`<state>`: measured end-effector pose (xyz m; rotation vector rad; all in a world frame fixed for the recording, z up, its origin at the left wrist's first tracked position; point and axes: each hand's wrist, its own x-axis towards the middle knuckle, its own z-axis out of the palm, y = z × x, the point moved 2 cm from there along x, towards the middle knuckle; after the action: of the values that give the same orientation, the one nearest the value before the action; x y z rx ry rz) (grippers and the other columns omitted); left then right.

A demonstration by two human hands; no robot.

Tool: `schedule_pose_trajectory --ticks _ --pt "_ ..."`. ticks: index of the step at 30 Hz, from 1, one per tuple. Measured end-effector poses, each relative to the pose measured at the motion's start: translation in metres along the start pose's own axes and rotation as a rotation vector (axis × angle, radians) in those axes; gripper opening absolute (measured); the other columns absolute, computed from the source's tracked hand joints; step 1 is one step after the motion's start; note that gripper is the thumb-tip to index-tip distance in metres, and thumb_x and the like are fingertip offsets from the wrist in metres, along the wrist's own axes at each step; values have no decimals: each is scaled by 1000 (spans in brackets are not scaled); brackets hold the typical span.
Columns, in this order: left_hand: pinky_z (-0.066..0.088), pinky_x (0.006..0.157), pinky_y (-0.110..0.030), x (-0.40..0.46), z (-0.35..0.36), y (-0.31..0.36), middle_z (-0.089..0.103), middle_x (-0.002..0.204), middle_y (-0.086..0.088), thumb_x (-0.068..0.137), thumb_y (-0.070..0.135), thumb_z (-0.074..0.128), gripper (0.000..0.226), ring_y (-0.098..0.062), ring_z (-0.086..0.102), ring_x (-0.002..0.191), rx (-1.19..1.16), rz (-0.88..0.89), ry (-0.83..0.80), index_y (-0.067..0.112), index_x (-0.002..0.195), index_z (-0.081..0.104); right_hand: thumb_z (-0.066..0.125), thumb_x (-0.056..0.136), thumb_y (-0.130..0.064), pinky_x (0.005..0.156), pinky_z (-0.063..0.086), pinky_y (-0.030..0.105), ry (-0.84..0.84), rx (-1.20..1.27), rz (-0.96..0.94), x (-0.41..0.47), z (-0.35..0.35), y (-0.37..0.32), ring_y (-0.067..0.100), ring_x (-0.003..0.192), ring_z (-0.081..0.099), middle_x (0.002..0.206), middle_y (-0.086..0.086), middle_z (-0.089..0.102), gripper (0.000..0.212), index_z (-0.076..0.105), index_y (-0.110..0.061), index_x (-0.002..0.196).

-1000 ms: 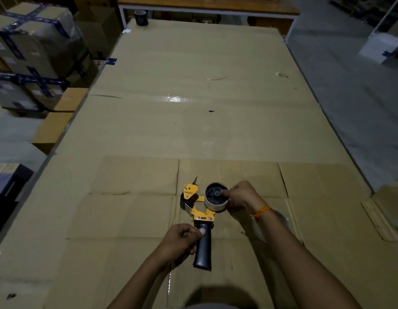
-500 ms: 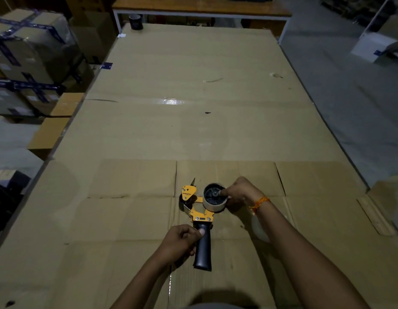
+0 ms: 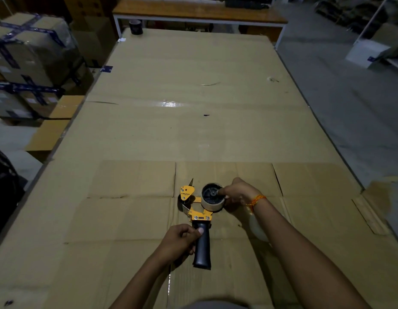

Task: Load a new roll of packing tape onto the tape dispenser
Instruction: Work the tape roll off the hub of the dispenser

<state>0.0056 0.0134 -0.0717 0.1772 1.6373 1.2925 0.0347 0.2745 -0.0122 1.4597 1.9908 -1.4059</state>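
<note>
So the tape dispenser (image 3: 197,216) is lying flat on the cardboard-covered table (image 3: 193,130), near edge, roughly centre. Long axis runs near-to-far: black handle toward the person, yellow blade end pointing far and a bit left. The tape roll (image 3: 212,197) sits on the hub. Left hand (image 3: 180,241) is wrapped round the handle; right hand (image 3: 238,191) is pinching the roll, fingertip on the hub. Basically unchanged from half a second ago, same grips.

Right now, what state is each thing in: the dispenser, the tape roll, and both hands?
Tape dispenser: lying on its side on the cardboard.
Tape roll: seated on the dispenser's hub.
Left hand: closed around the black handle.
Right hand: gripping the roll, thumb on the hub.
</note>
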Motion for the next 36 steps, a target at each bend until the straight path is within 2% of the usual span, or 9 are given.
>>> schedule_pose_trajectory --ticks 7,12,16,21,24,27,30,33,36 --pt "52 64 -34 -4 -4 0 69 70 -13 86 46 81 47 -24 63 64 38 23 -11 0 90 74 84 98 -24 33 41 14 -5 -203 -40 -2 -7 -6 15 59 62 77 7 69 26 67 -5 91" --pt "48 57 -31 -10 4 2 60 65 -13 97 24 77 28 -23 56 57 -39 28 31 1 81 70 82 99 -33 69 51 31 -43 -240 -58 1 -8 -6 17 73 65 79 4 75 27 73 -8 93" --pt "51 56 -27 -15 4 7 64 67 -8 99 24 73 33 -18 60 59 28 29 42 -7 90 70 80 100 -31 51 45 25 -49 -240 -74 5 -6 -7 12 52 56 55 -2 67 30 70 -11 81" --pt "54 61 -29 -21 3 12 66 70 -10 99 28 73 39 -19 62 63 69 13 52 -11 96 70 79 100 -31 57 46 27 -57 -265 -122 6 -5 -10 15 60 58 71 3 70 27 72 -10 86" --pt "57 67 -34 -24 1 26 75 73 -10 101 35 69 38 -24 71 65 337 75 40 -2 93 76 78 101 -33 59 48 29 -22 -304 -156 7 -3 -8 15 63 62 72 3 72 32 73 -10 81" --pt "61 71 -28 -25 -6 60 81 72 -3 101 37 69 37 -13 77 65 782 233 -27 9 82 83 79 102 -30 62 49 29 7 -302 -175 10 -3 -2 17 71 65 79 6 73 29 77 -4 90" --pt "64 69 -37 -15 -12 108 79 68 -2 99 40 69 35 -11 75 62 900 362 127 14 80 82 81 101 -27 58 51 26 -26 -145 -182 12 -4 2 17 67 64 81 10 71 27 76 -2 91" --pt "63 79 -37 13 -9 146 82 93 -3 99 36 69 28 -14 75 82 952 511 264 11 103 81 80 102 -21 51 55 19 -97 -14 -146 8 -3 1 11 63 70 83 7 73 22 71 -6 88" --pt "59 95 -42 47 -3 165 76 124 -5 101 36 67 43 -24 69 113 1099 509 189 10 136 67 80 100 -13 61 62 25 -98 24 -97 6 1 1 16 76 76 89 9 76 15 70 -4 94"
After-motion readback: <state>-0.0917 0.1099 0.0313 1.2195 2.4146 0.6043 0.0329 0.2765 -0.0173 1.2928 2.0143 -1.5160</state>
